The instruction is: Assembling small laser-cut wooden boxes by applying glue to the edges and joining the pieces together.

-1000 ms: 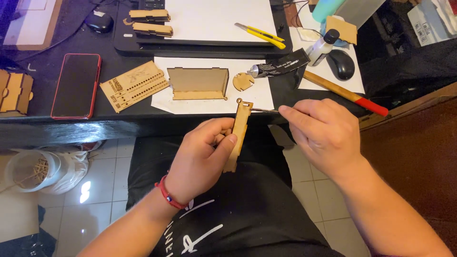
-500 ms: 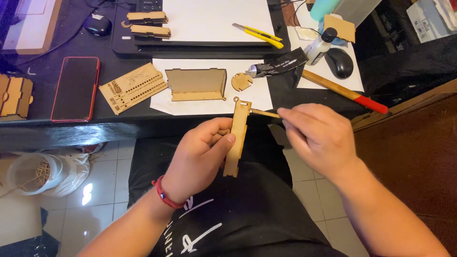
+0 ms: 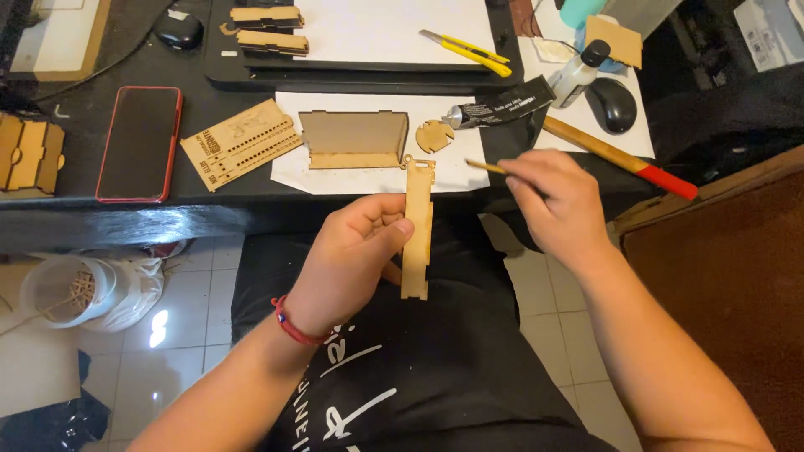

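My left hand (image 3: pixel 352 255) grips a long flat wooden strip (image 3: pixel 416 230) with notched edges, held upright over my lap near the desk's front edge. My right hand (image 3: pixel 557 201) pinches a thin wooden stick (image 3: pixel 484 166), its tip pointing left, a short way right of the strip's top. Just beyond on a white sheet (image 3: pixel 293 172) lie a folded wooden box part (image 3: pixel 352 138) and a small round wooden disc (image 3: pixel 435 135). A black glue tube (image 3: pixel 498 105) lies beside the disc.
On the black desk (image 3: pixel 126 218) are a red-cased phone (image 3: pixel 138 142), a perforated wooden panel (image 3: pixel 240 144), a yellow utility knife (image 3: pixel 466 52), a red-tipped wooden handle (image 3: pixel 620 157), a small bottle (image 3: pixel 578 71) and two black mice (image 3: pixel 610 105). A tub of sticks (image 3: pixel 71 293) stands on the tiled floor.
My right hand with the stick has drawn away from the strip's top, up and to the right. The left hand holds the strip much as before.
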